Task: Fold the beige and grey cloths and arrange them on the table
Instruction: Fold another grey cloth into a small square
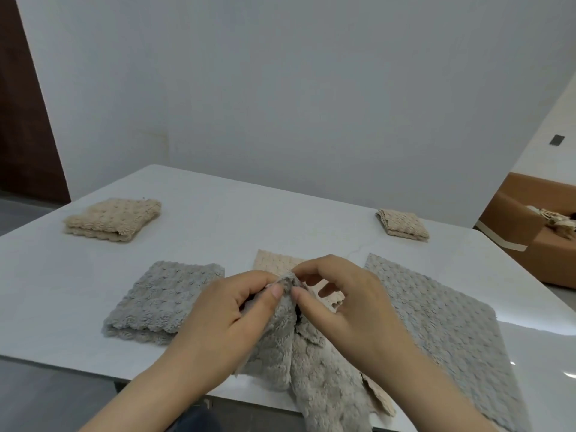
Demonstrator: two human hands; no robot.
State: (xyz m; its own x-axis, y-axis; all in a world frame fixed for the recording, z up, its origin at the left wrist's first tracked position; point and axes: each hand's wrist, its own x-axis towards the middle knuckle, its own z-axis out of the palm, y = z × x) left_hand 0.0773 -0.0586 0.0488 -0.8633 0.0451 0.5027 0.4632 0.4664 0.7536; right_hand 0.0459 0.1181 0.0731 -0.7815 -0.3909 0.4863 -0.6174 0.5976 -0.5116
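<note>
Item one: white table, filling the middle and lower frame, its near edge running along the bottom. Item two: held grey cloth, unfolded and bunched, lower centre; its top edge is raised at frame centre and the rest drapes down over the near table edge. Item three: left hand, lower centre-left, thumb and forefinger pinching the raised edge of the held grey cloth, the other fingers curled beneath. Item four: right hand, lower centre-right, thumb and forefinger pinching the same edge just beside the left hand's fingers, the remaining fingers loosely bent. Item five: folded grey cloth, a thick square lying flat at centre-left, just beside the left hand. Item six: flat grey cloth, spread open in a single layer at lower right, partly under the right forearm. Item seven: flat beige cloth, lying on the table behind and beneath the hands, only its far corner and a frayed strip showing. Item eight: left folded beige cloth, upper left of the tabletop, well apart from the rest. Item nine: right folded beige cloth, smaller, upper right of the tabletop. Surroundings: pale wall behind; dark door at far left; brown sofa at right edge.
</note>
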